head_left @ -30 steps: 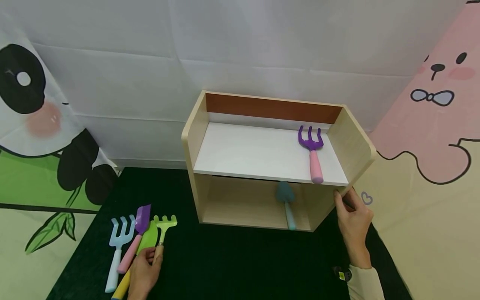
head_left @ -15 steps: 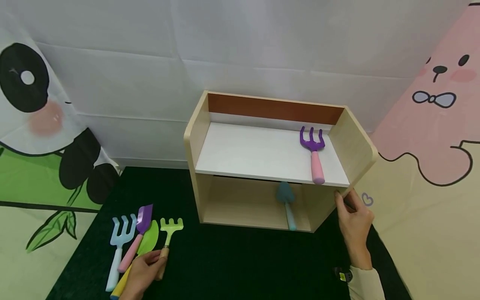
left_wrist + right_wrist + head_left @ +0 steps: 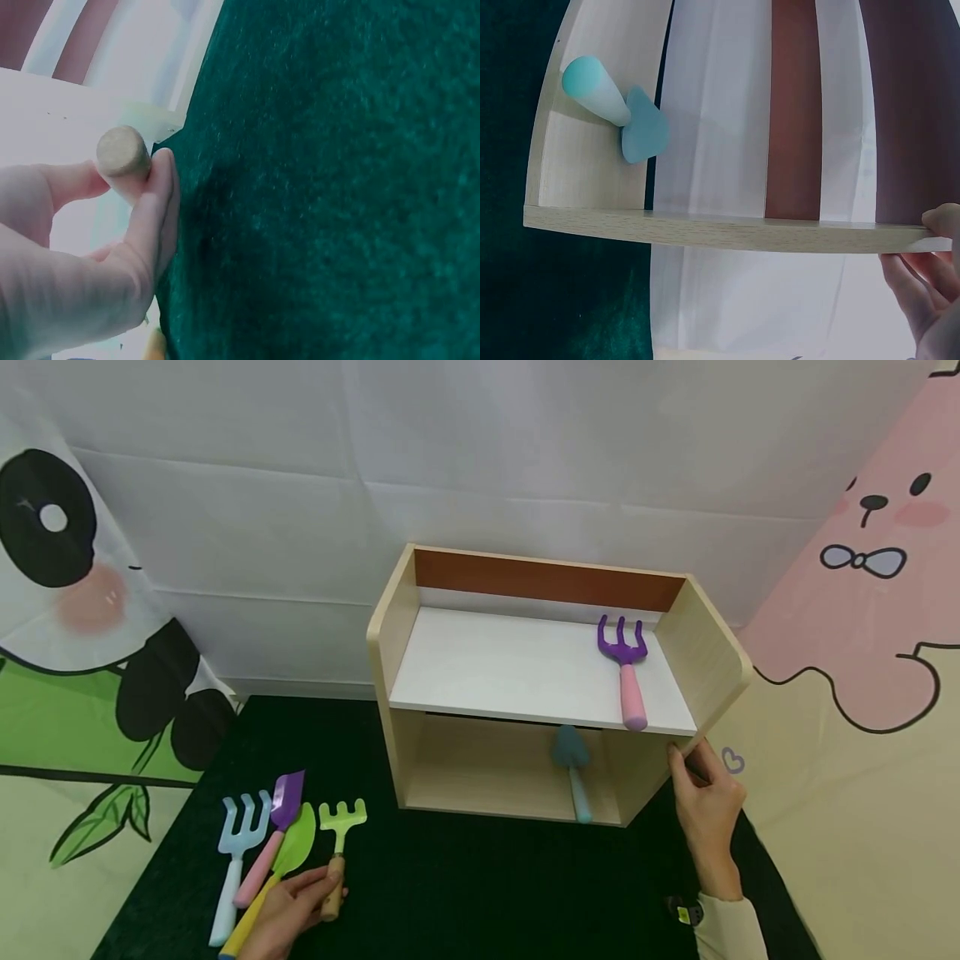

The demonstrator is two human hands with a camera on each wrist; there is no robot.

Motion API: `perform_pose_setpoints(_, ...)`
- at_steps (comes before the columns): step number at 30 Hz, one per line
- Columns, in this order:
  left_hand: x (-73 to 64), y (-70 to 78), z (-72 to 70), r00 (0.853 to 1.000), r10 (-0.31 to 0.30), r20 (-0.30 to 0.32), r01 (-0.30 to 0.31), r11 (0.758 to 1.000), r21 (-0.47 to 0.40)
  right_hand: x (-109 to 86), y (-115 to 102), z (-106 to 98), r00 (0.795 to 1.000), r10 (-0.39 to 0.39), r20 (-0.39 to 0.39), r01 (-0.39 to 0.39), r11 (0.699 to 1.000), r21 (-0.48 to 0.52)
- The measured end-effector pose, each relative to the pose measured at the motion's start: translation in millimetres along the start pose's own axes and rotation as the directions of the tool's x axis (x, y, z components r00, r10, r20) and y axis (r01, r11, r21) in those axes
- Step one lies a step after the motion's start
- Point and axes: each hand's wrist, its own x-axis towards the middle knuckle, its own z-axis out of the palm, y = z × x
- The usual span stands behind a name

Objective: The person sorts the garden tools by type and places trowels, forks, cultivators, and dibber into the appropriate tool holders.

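Note:
My left hand [image 3: 292, 906] pinches the wooden handle of a small light-green rake [image 3: 342, 822], its tines pointing away. In the left wrist view the rounded end of that wooden handle [image 3: 124, 154] shows between thumb and fingers. Over at the right, my right hand [image 3: 712, 810] grips the front edge of the side panel of a two-tier wooden shelf [image 3: 525, 802], thumb inside and fingers outside. A purple fork with a pink handle [image 3: 632, 685] lies on the upper white board. On the lower level is a blue-green trowel [image 3: 645, 127], toward the right side.
Left of my left hand lie a light-blue fork [image 3: 236, 852], a purple shovel with pink handle [image 3: 281, 818] and a green trowel with yellow handle [image 3: 296, 843], close together on the dark green cloth [image 3: 465, 893]. A white sheet [image 3: 525, 452] hangs behind the shelf.
My left hand has drawn the green rake a little to the right, away from the green trowel beside it. The right hand keeps its grip on the shelf.

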Motion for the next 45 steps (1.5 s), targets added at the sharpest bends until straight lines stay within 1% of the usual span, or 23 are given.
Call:
perform_pose_setpoints(4,-3.6,-0.8,3.1,1.0,-0.016,0.002,0.016,1.0,0.006,-0.6,0.2,-0.4,1.0,0.004,0.002,-0.004,1.0,-0.001)
perform_pose_setpoints(10,-8.7,-4.3,10.0,0.999,-0.044,-0.025,0.044,0.999,-0.01,-0.2,1.0,-0.6,1.0,-0.007,-0.005,0.007,1.0,0.006)
perform_pose_setpoints(13,-11.7,-5.2,14.2,0.999,-0.041,-0.026,0.041,0.999,-0.009,0.2,1.3,-1.0,1.0,-0.009,-0.007,0.009,1.0,0.004)
perform_pose_setpoints(17,-15.8,-5.7,20.5,0.999,-0.023,-0.023,0.023,1.0,0.003,0.4,1.4,-1.4,1.0,-0.01,-0.009,0.01,1.0,0.002)
perform_pose_setpoints(23,-20.7,-6.4,28.8,1.0,-0.005,-0.015,0.004,1.0,-0.012,0.0,3.9,-1.0,1.0,-0.007,-0.013,0.007,1.0,0.008)
perform_pose_setpoints(27,-26.3,-4.4,35.3,1.0,0.011,-0.012,-0.011,1.0,-0.025,0.1,4.6,-1.3,1.0,-0.007,-0.015,0.007,1.0,0.01)
perform_pose_setpoints(33,-35.2,1.8,48.3,0.999,0.029,-0.038,-0.03,0.999,-0.043,0.7,3.4,-2.0,1.0,-0.004,-0.005,0.004,1.0,0.0)
perform_pose_setpoints(38,-41.1,7.9,58.4,0.998,0.053,-0.027,-0.053,0.998,-0.027,1.2,2.9,-1.8,1.0,-0.004,-0.013,0.004,1.0,0.001)
perform_pose_setpoints(45,-49.3,16.3,68.9,0.994,0.111,-0.005,-0.112,0.993,-0.049,1.0,2.6,0.3,1.0,-0.004,-0.008,0.004,1.0,0.011)
